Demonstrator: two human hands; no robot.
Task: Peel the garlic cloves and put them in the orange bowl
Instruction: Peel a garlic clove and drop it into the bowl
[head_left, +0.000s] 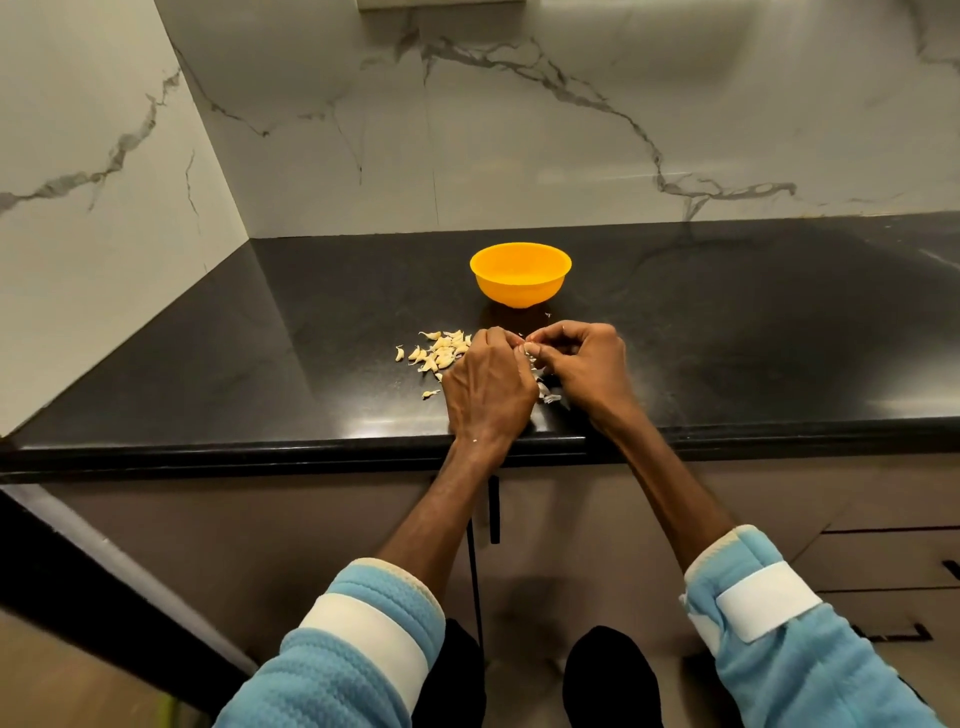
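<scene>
Item 1. Left hand (491, 384): centre of the frame, back of the hand up, fingers curled, fingertips pinching one end of a garlic clove (530, 347).

Item 2. Right hand (587, 364): just right of the left hand, fingers curled, thumb and forefinger pinching the same clove from the other side. The two hands meet at the clove and hold it just above the table (260, 364).

Item 3. Skins (549, 394): a few pale, papery scraps on the table under and between the hands, partly hidden by them.

Item 4. Pile of garlic cloves (441, 353): pale yellow, loosely heaped on the table just left of the left hand, with several strays lying a little apart at the pile's left and lower edges.

Item 5. Orange bowl (520, 273): upright on the table, above the hands in the frame and near them, not touching. Its near wall hides its floor, so the contents cannot be told.

Item 6. Table: glossy black top with a rounded front edge, running across the middle of the frame.

Item 7. Wall (519, 130): white marble with grey veins, filling the upper frame and the left side.

Item 8. Sleeves (337, 649): light blue, textured, each with a plain white band, lower frame.

Item 9. Cabinet (571, 519): brown fronts with dark handles, below the table edge.
</scene>
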